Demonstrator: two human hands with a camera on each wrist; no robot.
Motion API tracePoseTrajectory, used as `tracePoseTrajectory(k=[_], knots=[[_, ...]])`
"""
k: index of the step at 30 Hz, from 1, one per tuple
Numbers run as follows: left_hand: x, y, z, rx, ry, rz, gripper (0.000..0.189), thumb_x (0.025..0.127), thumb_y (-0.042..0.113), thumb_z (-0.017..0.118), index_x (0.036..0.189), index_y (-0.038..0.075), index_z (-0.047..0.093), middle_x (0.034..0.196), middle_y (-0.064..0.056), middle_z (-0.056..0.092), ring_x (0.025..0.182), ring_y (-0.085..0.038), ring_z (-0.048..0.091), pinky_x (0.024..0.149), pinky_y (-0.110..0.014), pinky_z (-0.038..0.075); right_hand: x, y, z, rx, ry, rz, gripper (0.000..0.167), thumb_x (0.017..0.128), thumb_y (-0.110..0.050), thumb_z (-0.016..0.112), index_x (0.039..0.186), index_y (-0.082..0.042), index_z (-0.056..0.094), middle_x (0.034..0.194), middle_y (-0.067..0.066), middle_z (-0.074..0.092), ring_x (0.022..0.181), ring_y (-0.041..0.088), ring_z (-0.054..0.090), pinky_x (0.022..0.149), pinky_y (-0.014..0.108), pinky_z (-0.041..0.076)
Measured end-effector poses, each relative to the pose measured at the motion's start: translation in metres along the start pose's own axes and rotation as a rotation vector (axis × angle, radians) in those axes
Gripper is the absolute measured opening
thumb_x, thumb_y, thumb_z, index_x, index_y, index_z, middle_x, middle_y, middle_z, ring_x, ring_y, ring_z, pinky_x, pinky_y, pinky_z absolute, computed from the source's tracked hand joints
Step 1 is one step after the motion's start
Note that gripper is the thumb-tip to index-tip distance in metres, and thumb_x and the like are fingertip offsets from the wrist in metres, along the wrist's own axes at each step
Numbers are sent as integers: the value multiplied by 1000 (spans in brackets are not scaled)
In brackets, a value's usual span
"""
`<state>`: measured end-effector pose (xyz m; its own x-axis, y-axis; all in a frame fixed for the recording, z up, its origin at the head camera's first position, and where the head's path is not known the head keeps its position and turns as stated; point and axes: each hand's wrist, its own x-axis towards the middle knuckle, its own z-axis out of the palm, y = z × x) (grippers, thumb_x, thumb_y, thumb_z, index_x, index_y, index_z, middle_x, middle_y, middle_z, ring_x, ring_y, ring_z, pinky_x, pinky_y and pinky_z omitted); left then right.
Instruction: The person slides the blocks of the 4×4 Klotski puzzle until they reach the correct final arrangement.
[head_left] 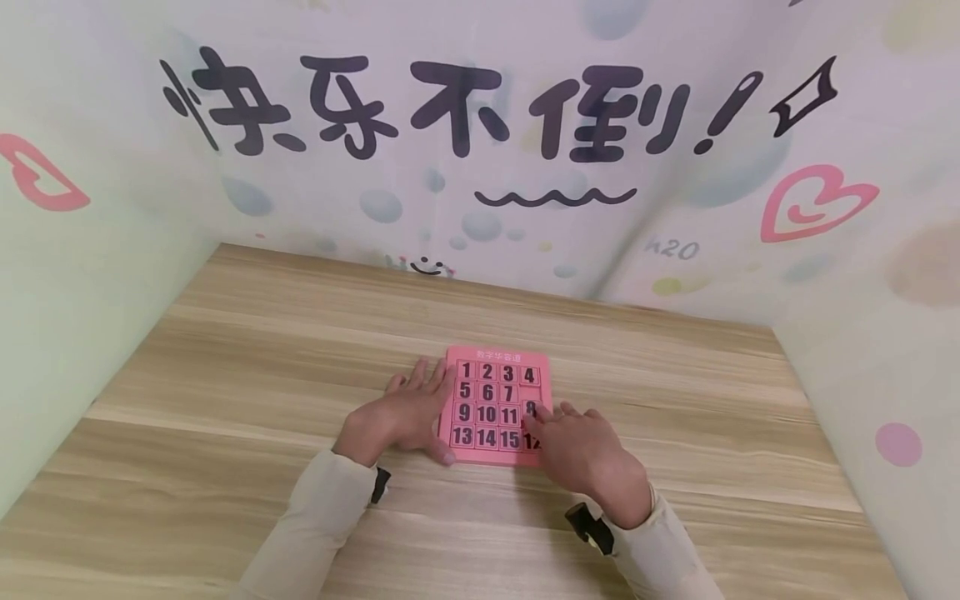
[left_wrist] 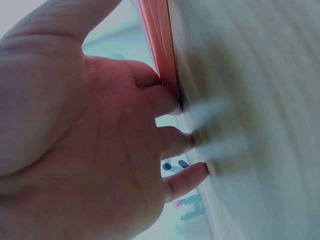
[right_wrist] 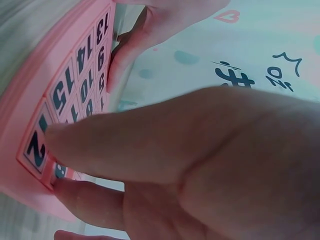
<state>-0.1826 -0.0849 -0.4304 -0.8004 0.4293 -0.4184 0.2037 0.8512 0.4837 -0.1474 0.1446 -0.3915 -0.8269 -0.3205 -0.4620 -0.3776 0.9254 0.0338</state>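
puzzle [head_left: 496, 406]: pink number board, flat on the table [head_left: 225, 375], middle, near the person | left hand [head_left: 408, 412]: fingers flat, pressed on its left edge | right hand [head_left: 581, 450]: straight finger on tile 8 [head_left: 530, 408] | feel: looks light, stiff, may slip, so hold the edges; tiles slide, push them gently
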Motion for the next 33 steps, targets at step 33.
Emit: tracePoseTrajectory(k=[33], knots=[[-1, 0, -1, 7, -6, -5, 123, 72, 40, 85, 159, 5, 6, 166, -12, -4, 152, -35, -12, 123, -54, -2, 12, 6, 5, 18, 48, -29, 49, 103, -19, 45, 152, -12, 41, 159, 9, 36, 140, 37, 42, 109, 58, 39]])
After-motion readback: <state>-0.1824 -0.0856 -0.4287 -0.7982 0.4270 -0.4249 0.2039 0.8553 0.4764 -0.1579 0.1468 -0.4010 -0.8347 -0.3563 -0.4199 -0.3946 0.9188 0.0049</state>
